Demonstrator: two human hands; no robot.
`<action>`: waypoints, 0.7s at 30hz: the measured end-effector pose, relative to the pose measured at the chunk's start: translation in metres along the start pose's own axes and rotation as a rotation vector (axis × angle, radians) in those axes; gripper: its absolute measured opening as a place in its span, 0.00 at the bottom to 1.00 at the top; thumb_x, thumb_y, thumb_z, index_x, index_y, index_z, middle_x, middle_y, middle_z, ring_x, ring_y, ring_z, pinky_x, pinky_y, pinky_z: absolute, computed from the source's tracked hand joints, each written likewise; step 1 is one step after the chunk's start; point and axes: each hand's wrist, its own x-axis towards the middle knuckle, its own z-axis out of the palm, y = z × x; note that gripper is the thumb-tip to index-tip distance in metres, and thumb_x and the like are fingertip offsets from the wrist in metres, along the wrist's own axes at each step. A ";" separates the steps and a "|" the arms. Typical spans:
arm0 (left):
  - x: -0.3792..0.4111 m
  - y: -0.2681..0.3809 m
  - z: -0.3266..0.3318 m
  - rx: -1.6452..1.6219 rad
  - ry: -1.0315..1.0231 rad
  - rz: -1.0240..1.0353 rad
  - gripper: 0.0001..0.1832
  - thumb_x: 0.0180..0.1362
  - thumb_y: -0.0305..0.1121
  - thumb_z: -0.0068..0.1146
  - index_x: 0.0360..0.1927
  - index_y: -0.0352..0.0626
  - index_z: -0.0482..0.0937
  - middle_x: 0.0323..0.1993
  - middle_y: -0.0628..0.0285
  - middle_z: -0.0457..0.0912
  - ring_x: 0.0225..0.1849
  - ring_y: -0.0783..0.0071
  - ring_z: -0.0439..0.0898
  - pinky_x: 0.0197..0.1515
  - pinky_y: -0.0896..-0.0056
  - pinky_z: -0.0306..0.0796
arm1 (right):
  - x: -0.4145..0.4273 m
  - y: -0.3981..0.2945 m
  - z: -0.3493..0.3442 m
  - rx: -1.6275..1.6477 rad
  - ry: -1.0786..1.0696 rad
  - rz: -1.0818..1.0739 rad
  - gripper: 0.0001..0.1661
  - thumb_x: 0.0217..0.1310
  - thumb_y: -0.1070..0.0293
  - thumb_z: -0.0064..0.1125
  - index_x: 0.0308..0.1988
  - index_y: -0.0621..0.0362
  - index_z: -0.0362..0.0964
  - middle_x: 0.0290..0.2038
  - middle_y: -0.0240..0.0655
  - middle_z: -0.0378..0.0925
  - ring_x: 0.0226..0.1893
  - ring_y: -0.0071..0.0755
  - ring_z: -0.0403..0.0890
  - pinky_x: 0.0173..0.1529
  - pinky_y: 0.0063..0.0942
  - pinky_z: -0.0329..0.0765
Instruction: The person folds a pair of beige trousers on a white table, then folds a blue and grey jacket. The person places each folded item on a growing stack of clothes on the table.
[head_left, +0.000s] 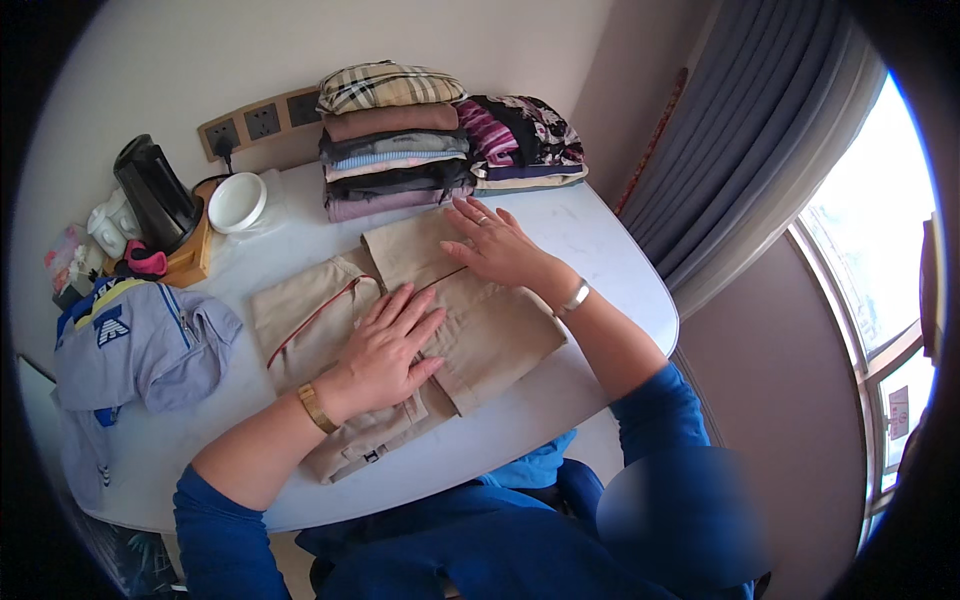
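Note:
A beige garment (502, 352) with red piping lies partly folded on the white table (555, 420) before me. My left hand (390, 352) presses flat on the middle of the cloth, fingers slightly apart. Near the far edge of the folded-over part, my right hand (491, 244) rests with its fingers spread on the fabric. Neither hand grips anything. A small dark buckle (371, 455) shows on the garment's near edge.
Behind the garment stand a tall stack of folded clothes (394, 154) and a lower stack (529, 142). To the left lie a crumpled light grey-blue garment (154, 337), a black electric kettle (156, 191) on a wooden tray (196, 262), and a white bowl (238, 202).

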 end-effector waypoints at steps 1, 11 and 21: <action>-0.001 0.001 -0.001 -0.004 0.003 -0.006 0.33 0.68 0.48 0.57 0.71 0.38 0.71 0.76 0.45 0.63 0.78 0.43 0.58 0.78 0.46 0.53 | -0.010 -0.011 -0.010 -0.010 0.039 -0.047 0.46 0.74 0.32 0.43 0.75 0.53 0.58 0.78 0.45 0.54 0.79 0.48 0.53 0.78 0.57 0.51; -0.002 -0.001 0.003 -0.047 0.033 -0.042 0.31 0.66 0.41 0.55 0.70 0.40 0.71 0.76 0.49 0.64 0.79 0.46 0.57 0.79 0.45 0.51 | -0.116 -0.023 -0.060 0.396 0.108 -0.099 0.35 0.73 0.55 0.57 0.72 0.57 0.64 0.74 0.49 0.63 0.77 0.52 0.59 0.78 0.44 0.59; -0.001 0.024 -0.016 -0.195 -0.048 0.369 0.28 0.57 0.35 0.66 0.62 0.46 0.80 0.69 0.55 0.74 0.74 0.53 0.68 0.77 0.45 0.58 | -0.190 -0.015 -0.040 0.216 0.211 -0.038 0.31 0.54 0.77 0.61 0.60 0.65 0.75 0.62 0.51 0.77 0.58 0.54 0.82 0.63 0.40 0.81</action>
